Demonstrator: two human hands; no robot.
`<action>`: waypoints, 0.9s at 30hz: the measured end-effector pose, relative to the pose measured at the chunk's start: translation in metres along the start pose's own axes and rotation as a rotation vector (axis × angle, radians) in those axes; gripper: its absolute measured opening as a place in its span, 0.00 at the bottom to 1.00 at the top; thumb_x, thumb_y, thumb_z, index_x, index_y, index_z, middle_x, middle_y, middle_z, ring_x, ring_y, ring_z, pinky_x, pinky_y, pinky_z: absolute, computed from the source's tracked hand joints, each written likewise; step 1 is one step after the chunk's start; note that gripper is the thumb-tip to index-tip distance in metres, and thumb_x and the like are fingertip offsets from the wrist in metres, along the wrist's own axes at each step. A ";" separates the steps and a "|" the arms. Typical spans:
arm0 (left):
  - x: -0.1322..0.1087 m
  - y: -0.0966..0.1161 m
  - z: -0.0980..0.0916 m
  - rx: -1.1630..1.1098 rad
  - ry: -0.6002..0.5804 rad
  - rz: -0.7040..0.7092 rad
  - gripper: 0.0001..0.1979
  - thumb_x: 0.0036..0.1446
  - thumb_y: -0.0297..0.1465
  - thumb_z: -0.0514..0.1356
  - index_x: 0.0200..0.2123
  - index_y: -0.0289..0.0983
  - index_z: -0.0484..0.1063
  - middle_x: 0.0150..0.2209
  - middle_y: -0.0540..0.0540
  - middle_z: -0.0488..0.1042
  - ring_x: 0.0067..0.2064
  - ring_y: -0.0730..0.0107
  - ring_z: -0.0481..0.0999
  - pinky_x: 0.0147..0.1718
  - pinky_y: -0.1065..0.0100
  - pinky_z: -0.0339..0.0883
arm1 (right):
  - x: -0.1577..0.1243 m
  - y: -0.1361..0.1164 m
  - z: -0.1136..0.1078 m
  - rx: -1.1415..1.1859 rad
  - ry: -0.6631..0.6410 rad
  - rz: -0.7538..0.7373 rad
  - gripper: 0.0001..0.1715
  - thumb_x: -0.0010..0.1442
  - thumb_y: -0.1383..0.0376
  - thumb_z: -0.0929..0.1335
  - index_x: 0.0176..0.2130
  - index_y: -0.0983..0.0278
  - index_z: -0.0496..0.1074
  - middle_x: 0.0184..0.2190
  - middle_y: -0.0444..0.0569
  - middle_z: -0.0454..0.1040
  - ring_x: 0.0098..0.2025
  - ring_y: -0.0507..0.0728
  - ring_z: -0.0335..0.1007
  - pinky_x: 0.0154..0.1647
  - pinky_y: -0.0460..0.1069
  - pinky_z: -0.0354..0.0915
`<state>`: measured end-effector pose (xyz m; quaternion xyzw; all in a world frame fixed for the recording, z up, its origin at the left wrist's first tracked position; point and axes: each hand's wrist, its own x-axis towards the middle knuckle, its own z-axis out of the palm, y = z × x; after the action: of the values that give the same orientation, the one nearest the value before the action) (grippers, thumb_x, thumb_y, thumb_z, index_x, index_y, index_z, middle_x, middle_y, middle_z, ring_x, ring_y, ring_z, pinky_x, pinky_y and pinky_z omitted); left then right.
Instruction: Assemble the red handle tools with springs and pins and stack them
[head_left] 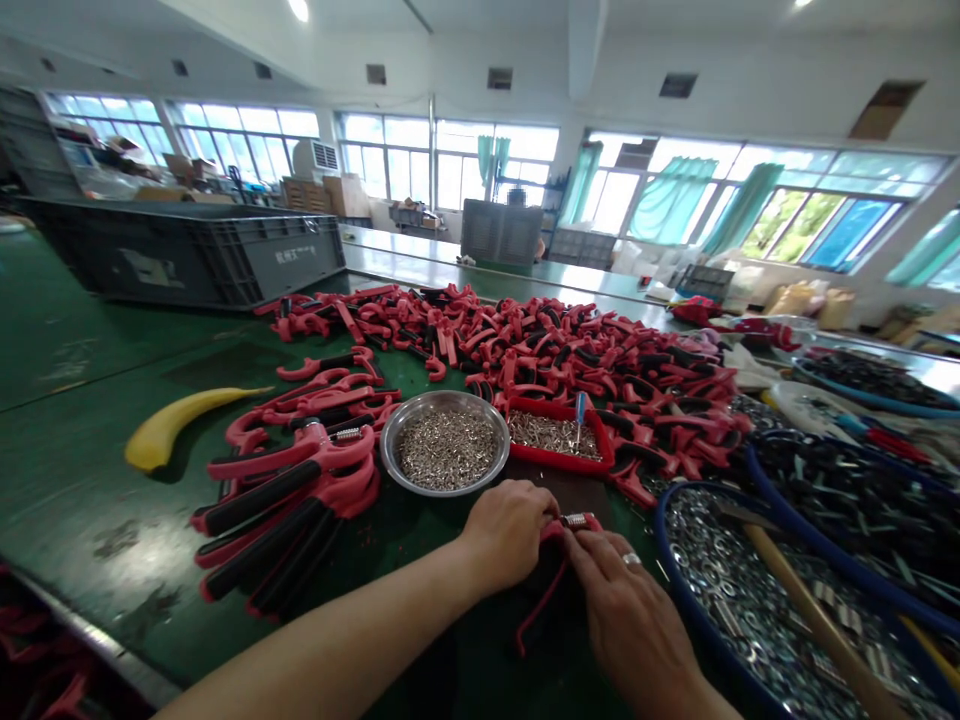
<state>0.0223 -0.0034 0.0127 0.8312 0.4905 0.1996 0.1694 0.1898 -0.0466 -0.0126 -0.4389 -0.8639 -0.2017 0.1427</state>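
My left hand (506, 530) and my right hand (630, 610) meet low in the middle of the view, both closed around one red and black hand gripper (551, 580) lying on the green table (67, 370). A small metal spring (576, 520) shows at its top, between my fingertips. A ring sits on a finger of my right hand. Just beyond my left hand stands a round metal bowl (445, 441) full of small metal parts, and beside it a red tray (556, 434) of similar parts with a blue-handled tool stuck in it.
Assembled grippers (289, 500) are stacked at the left, and a large loose pile (540, 340) lies behind. A yellow curved piece (176, 420) lies further left. Blue basins (757, 600) of metal rings and black parts, with a wooden handle (817, 620), crowd the right. A grey crate (187, 250) stands behind.
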 end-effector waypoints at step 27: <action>0.003 0.000 0.012 0.297 0.125 0.283 0.20 0.58 0.32 0.51 0.54 0.49 0.59 0.33 0.53 0.75 0.31 0.68 0.74 0.27 0.69 0.64 | -0.017 0.006 0.001 0.439 -0.080 0.149 0.27 0.57 0.74 0.58 0.57 0.70 0.58 0.51 0.57 0.64 0.55 0.62 0.54 0.54 0.59 0.60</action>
<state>0.0295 -0.0015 0.0026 0.8937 0.4022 0.1982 -0.0153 0.2041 -0.0549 -0.0189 -0.4676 -0.8572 0.0199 0.2149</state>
